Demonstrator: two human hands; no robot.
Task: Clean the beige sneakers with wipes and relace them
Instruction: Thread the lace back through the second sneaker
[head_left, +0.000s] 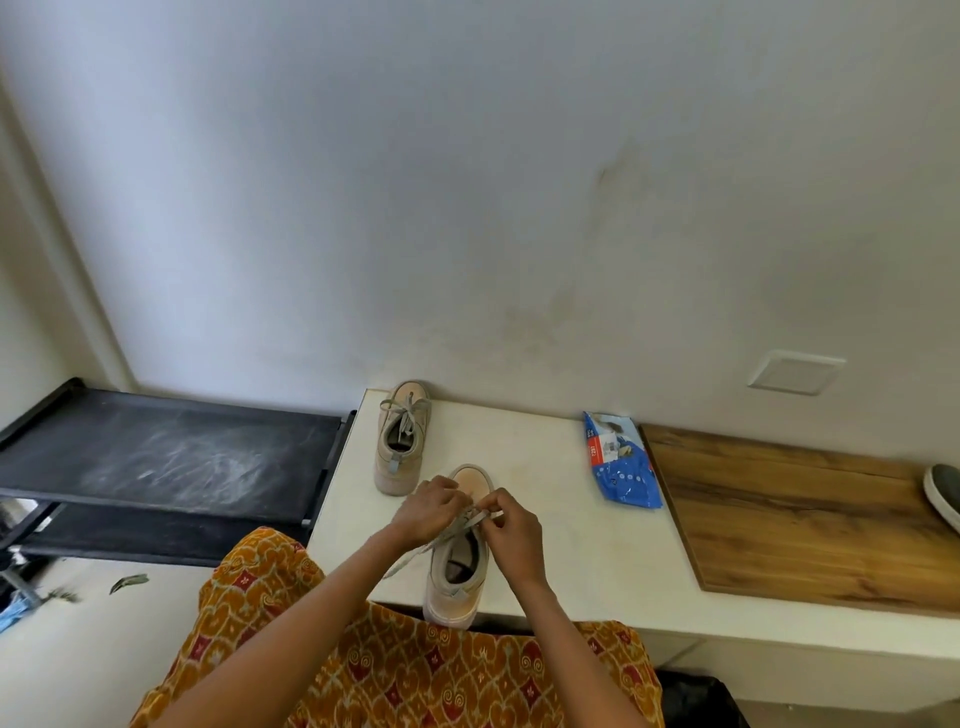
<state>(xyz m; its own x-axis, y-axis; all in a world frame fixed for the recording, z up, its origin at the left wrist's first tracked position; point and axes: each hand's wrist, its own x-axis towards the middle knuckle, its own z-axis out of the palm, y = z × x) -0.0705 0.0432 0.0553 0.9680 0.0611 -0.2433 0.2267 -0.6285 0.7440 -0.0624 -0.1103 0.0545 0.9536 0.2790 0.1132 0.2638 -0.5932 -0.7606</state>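
Head cam, beige sneaker (457, 577), laces (470, 519) half-threaded

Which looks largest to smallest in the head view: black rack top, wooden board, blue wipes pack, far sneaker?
1. black rack top
2. wooden board, close to the rack top, so their order is unsure
3. far sneaker and blue wipes pack look alike

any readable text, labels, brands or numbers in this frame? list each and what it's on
Blue wipes packet: a red patch with white digits along its left side, too blurred to read with confidence; the other print is also illegible.
Far sneaker and near sneaker: no visible text or logo.
Wall plate: blank.
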